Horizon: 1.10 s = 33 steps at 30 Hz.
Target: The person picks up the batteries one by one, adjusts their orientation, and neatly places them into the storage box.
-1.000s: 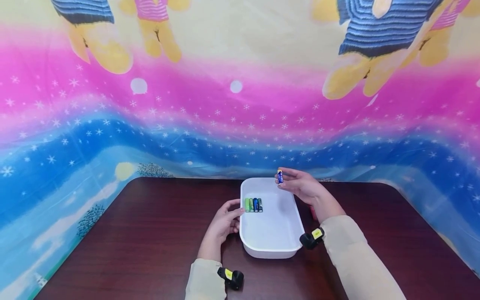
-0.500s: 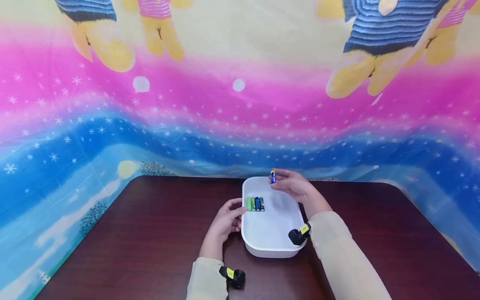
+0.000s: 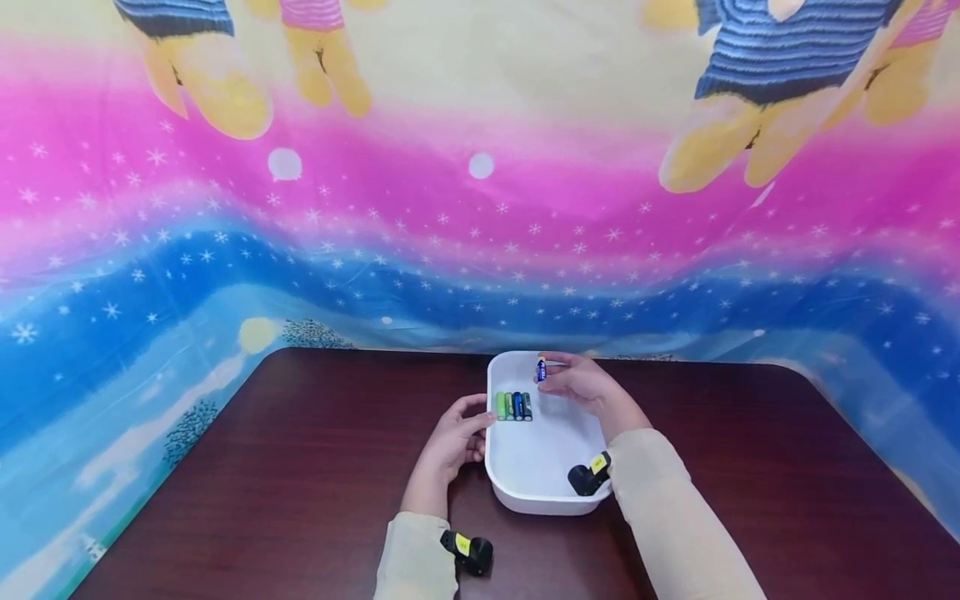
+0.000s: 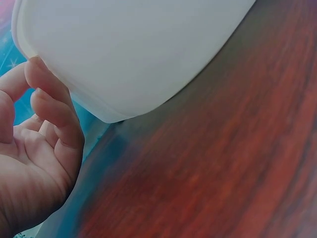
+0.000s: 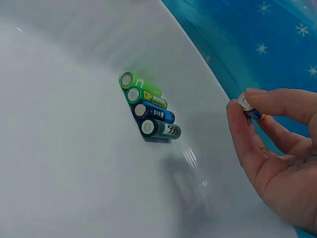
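Observation:
A white plastic tub [image 3: 551, 503] stands on the table, with several batteries lying side by side inside its left half. In the right wrist view the row runs from a light green battery [image 5: 147, 85] through a green-and-yellow battery [image 5: 152, 98] and a blue battery [image 5: 157, 113] to a dark green battery [image 5: 166, 130]. My right hand [image 3: 588, 385] pinches another battery [image 3: 542, 370], blue with a yellow end, between thumb and fingers above the tub's far part. At the tub's left side, my left hand [image 3: 452, 435] grips the rim, thumb on top and fingers outside.
The tub rests on a dark red-brown wooden table [image 3: 315, 467]. A printed cloth [image 3: 420, 275] hangs behind the table's far edge. Each wrist carries a black camera, and the right wrist camera [image 3: 588, 478] is over the tub's near right corner.
My right hand has moved left with the blue battery, first over the tub and then a little lower. The left hand keeps its place on the rim. The row of batteries is unchanged.

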Available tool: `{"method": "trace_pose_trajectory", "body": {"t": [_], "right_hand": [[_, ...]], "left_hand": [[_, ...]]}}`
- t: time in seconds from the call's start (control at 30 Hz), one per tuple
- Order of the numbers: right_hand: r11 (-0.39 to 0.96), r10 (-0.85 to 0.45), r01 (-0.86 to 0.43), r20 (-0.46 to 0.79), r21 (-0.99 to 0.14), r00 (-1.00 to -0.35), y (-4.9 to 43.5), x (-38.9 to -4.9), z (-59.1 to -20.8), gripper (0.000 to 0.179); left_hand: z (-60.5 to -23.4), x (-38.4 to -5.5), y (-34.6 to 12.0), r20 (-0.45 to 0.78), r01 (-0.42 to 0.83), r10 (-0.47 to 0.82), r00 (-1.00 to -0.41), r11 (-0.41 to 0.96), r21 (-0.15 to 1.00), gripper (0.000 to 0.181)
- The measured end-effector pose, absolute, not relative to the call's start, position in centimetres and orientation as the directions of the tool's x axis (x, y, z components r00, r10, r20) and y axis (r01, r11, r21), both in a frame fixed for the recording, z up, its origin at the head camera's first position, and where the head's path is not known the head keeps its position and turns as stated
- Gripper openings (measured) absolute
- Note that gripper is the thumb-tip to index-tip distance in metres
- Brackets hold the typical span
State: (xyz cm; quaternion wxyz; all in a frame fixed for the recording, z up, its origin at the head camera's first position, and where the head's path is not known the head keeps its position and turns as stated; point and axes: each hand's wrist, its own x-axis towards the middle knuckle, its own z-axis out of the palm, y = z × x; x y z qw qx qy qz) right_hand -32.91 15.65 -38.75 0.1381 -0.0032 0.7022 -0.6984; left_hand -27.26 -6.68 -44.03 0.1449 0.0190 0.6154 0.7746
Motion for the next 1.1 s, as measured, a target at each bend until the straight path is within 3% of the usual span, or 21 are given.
{"method": "trace_pose_trajectory", "body": {"t": [0.53,0.73,1.1], "right_hand": [[0.409,-0.119,0.216,-0.287,-0.886,-0.951,14.4,-33.3,-39.6,0.058],[0.493,-0.067,0.257,-0.331,-0.831,-0.941,14.1,-33.4,-40.0,0.056],[0.637,-0.072,0.202,-0.318,-0.744,-0.945,14.0,-33.2,-40.2,0.052]], "left_hand": [[-44.1,-27.2,-6.6,-0.151,-0.195,0.228,-0.962,-0.181,0.964,0.046],[-44.4,-27.2,-6.7,-0.153,-0.197,0.234,-0.960,-0.177,0.964,0.048],[-44.3,-27.4,-6.5,-0.145,-0.191,0.236,-0.961,-0.183,0.964,0.047]]}}
